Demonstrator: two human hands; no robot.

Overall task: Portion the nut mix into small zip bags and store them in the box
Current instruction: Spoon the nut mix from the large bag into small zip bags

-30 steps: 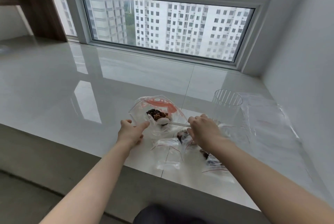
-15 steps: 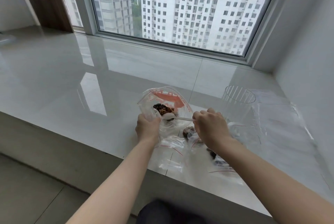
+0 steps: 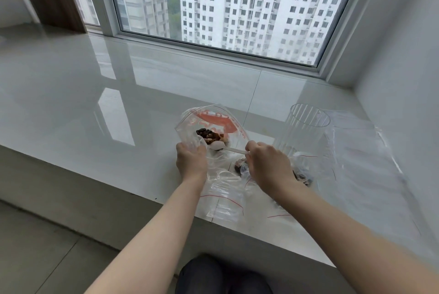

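A large clear zip bag (image 3: 213,120) with a red label stands open on the glossy sill, with the nut mix (image 3: 210,136) in its bottom. My left hand (image 3: 191,160) grips the bag's near edge. My right hand (image 3: 268,165) pinches the handle of a white plastic spoon (image 3: 219,146), whose bowl sits inside the bag at the nuts. An empty small zip bag (image 3: 223,196) lies flat in front. Small bags holding nuts (image 3: 240,166) lie under my right hand and wrist, partly hidden.
A tall clear ribbed plastic box (image 3: 301,129) stands to the right of the big bag. More clear plastic bags (image 3: 361,151) are spread at the far right by the wall. The sill's front edge (image 3: 133,184) drops to the floor. The window lies beyond.
My left hand moved from resting beside the big bag to gripping its near edge. The spoon stayed in the bag. The view shifted left and down.
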